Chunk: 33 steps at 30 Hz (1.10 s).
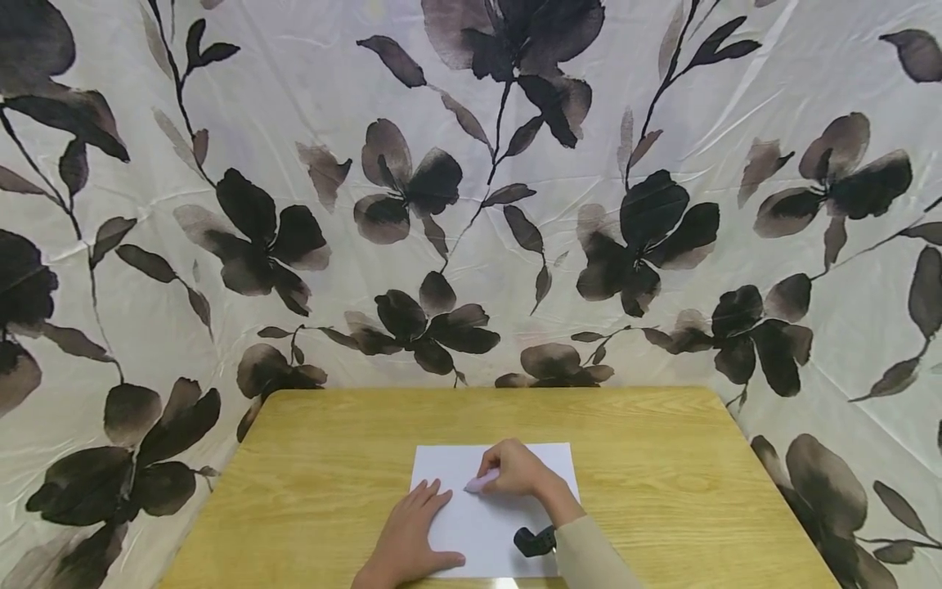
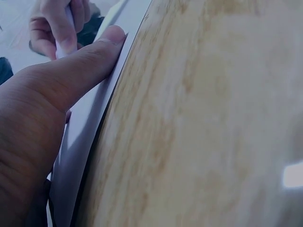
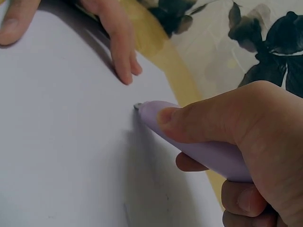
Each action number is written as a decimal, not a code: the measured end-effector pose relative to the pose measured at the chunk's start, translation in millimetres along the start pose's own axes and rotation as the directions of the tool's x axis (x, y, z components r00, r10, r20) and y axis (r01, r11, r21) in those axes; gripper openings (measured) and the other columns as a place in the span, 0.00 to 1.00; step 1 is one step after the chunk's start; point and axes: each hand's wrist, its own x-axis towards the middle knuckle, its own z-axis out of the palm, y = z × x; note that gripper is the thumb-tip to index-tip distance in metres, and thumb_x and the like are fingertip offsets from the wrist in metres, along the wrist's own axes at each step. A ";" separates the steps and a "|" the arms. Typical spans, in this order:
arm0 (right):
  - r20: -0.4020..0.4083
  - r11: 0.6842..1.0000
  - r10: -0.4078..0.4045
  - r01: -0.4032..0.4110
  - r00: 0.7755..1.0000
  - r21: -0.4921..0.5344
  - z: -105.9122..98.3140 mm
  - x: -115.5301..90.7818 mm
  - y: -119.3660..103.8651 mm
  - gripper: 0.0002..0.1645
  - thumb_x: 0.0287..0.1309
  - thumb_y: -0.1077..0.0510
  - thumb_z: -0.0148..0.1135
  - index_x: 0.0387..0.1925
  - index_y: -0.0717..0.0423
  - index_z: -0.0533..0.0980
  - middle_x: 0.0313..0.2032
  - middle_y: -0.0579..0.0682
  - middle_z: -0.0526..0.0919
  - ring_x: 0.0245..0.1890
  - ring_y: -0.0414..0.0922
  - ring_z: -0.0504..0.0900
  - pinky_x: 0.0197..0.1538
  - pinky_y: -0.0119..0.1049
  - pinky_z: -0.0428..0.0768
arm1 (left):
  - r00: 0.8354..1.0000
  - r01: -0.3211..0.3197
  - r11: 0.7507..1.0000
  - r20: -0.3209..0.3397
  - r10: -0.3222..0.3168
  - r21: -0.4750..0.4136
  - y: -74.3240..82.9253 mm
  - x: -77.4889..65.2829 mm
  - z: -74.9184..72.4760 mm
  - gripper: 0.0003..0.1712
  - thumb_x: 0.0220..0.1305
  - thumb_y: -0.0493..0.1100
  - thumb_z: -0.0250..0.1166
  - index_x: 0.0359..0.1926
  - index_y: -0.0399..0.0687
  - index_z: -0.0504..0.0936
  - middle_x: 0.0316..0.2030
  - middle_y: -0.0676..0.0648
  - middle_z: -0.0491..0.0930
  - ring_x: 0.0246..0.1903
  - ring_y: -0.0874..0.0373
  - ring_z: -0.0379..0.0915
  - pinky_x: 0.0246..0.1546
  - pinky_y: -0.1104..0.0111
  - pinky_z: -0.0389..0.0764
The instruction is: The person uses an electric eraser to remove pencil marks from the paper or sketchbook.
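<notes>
A white sheet of paper (image 1: 471,544) lies near the front edge of the table. My left hand (image 1: 408,532) rests on its left side with the fingers straight and the thumb apart. In the left wrist view, the left thumb (image 2: 90,66) lies along the paper's edge. My right hand (image 1: 518,470) grips a lavender utility knife (image 3: 199,146) with a short metal tip, thumb pressed along its body. The tip points toward the left hand's fingers and is right at the paper's surface. Faint thin lines show on the paper below the knife in the right wrist view.
The table (image 1: 316,466) has a yellow wood-grain top. A white cloth (image 1: 515,327) with dark flowers hangs behind it and along both sides. A black device (image 1: 533,541) sits at the right wrist, over the paper.
</notes>
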 end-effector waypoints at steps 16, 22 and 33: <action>-0.013 1.000 0.004 -0.004 1.000 -0.018 1.0 -2.5 0.6 0.08 0.40 0.59 0.77 0.22 0.44 0.84 0.22 0.30 0.80 0.25 0.33 0.74 0.31 0.27 0.74 | 1.000 0.009 1.000 0.021 -0.009 -0.016 0.5 -2.6 -0.2 0.60 0.40 0.83 0.61 0.66 0.49 0.71 0.68 0.42 0.65 0.69 0.40 0.53 0.63 0.41 0.59; -0.014 1.000 0.006 -0.006 1.000 -0.017 0.7 -3.0 -0.8 0.07 0.42 0.57 0.77 0.22 0.44 0.84 0.21 0.29 0.79 0.24 0.32 0.72 0.30 0.27 0.73 | 1.000 0.003 1.000 0.021 -0.003 -0.009 0.3 -1.6 2.1 0.60 0.40 0.84 0.60 0.66 0.50 0.71 0.68 0.42 0.64 0.69 0.41 0.53 0.63 0.42 0.59; -0.026 0.999 -0.001 0.000 1.000 -0.048 -0.3 -2.4 -3.6 0.06 0.42 0.59 0.75 0.24 0.45 0.85 0.22 0.31 0.80 0.24 0.32 0.72 0.29 0.27 0.72 | 0.999 -0.031 0.999 -0.023 0.030 -0.017 1.0 -0.6 -0.9 0.58 0.41 0.82 0.62 0.65 0.47 0.73 0.67 0.40 0.66 0.67 0.38 0.56 0.61 0.41 0.61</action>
